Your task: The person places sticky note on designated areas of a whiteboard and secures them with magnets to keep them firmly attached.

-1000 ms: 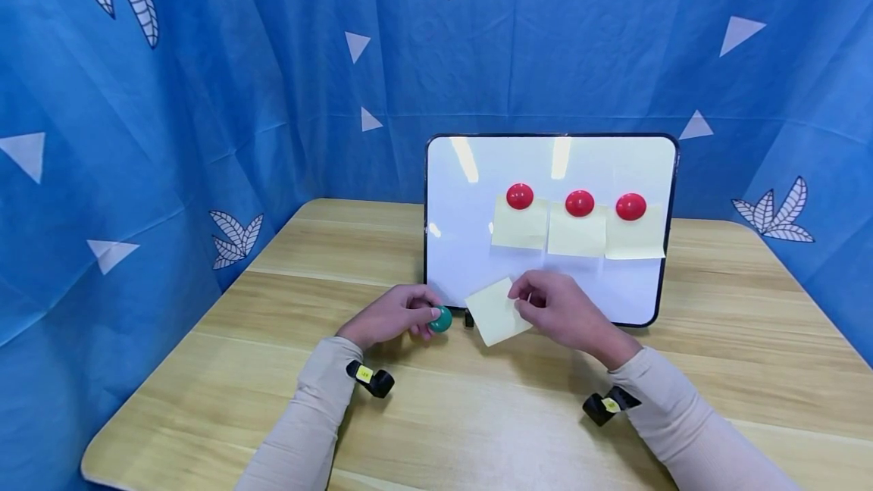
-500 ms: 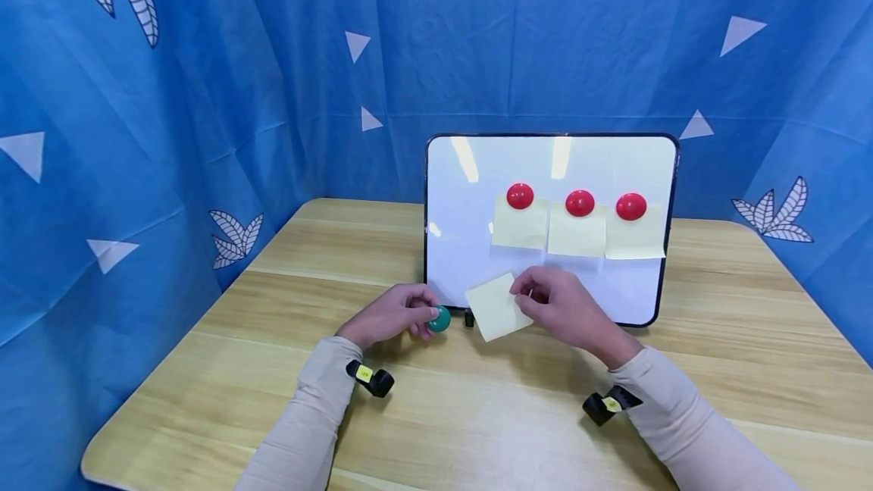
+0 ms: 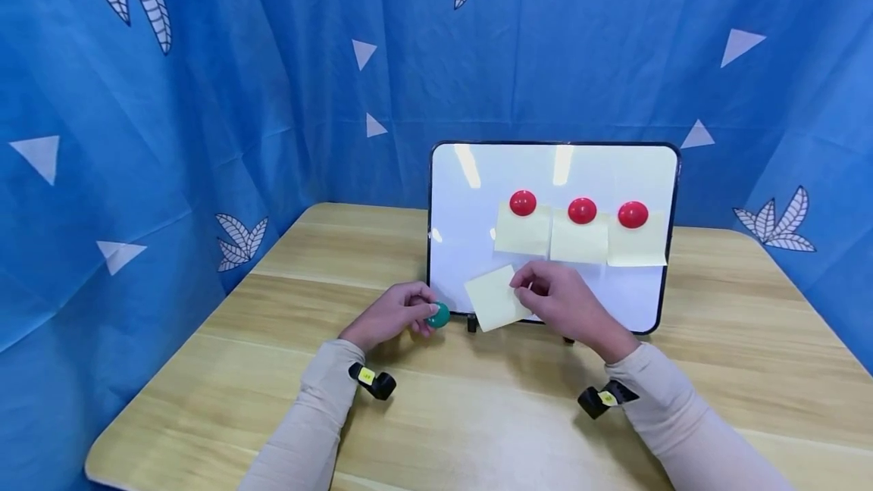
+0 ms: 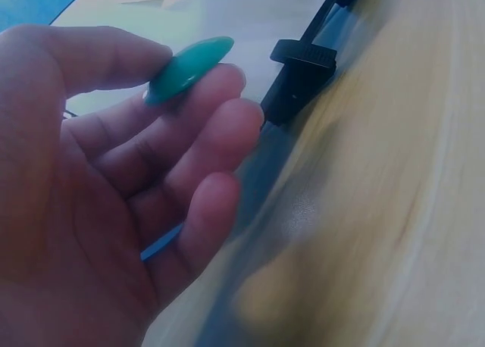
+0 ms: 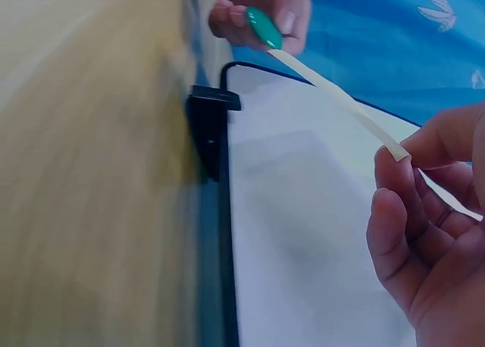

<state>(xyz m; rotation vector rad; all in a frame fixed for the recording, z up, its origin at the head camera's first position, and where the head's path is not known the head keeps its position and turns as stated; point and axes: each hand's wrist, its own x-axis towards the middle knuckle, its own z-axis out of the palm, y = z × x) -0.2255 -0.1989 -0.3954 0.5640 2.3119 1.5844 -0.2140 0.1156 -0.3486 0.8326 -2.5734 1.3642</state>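
Note:
My left hand [image 3: 395, 314] pinches a round green magnet [image 4: 189, 70] between thumb and fingers, near the lower left corner of the whiteboard [image 3: 460, 173]. In my right hand [image 3: 562, 301] a pale yellow sticky note [image 3: 492, 300] is pinched by one edge, tilted, in front of the board's lower part. The right wrist view shows that note [image 5: 341, 101] nearly edge-on, with the green magnet [image 5: 264, 27] beyond it. Three round red magnets [image 3: 523, 203] sit in a row on the board, each at the top of a pale yellow note [image 3: 580, 239].
The black-framed whiteboard stands on small black feet [image 3: 472, 323] upon the light wooden table [image 3: 436, 415]. A blue patterned curtain [image 3: 307, 59] hangs behind and to the left. Each wrist wears a small black camera [image 3: 373, 382].
My right hand has raised the sticky note slightly toward the board. The left hand keeps the green magnet in nearly the same place. The head view has tilted up a little.

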